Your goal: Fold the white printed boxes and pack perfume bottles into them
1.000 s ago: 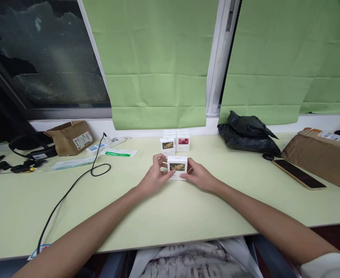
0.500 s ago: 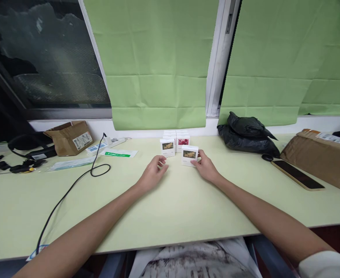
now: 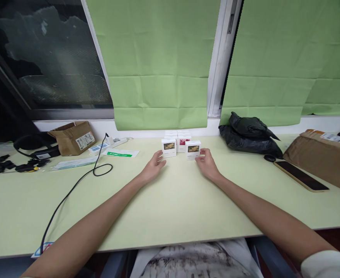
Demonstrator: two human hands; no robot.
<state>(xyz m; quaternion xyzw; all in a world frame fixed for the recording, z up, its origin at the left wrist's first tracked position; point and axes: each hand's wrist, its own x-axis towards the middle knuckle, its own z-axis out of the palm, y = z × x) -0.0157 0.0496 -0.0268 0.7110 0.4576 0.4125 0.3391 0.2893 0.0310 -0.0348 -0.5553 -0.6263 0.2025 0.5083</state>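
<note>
Two small white boxes with golden-brown pictures on their fronts are before me, the left box (image 3: 169, 148) and the right box (image 3: 192, 150). My right hand (image 3: 207, 164) grips the right box by its right edge, thumb at the lower front corner and fingers along the side. My left hand (image 3: 153, 166) is beside the left box, its fingers curved and apart with nothing in them. Whether its fingertips touch that box I cannot tell. Behind them stand more white boxes, one with a red picture (image 3: 182, 142), partly hidden by the right box.
A black plastic bag (image 3: 249, 135), a phone (image 3: 301, 176) and a brown parcel (image 3: 323, 158) lie to the right. On the left are an open cardboard box (image 3: 73, 139), a looping black cable (image 3: 68, 193), a green-and-white packet (image 3: 119, 153) and black gear (image 3: 28, 166).
My right hand has moved the right box slightly back and to the right, toward the rear boxes. My left hand has come a little closer to the left box's side.
</note>
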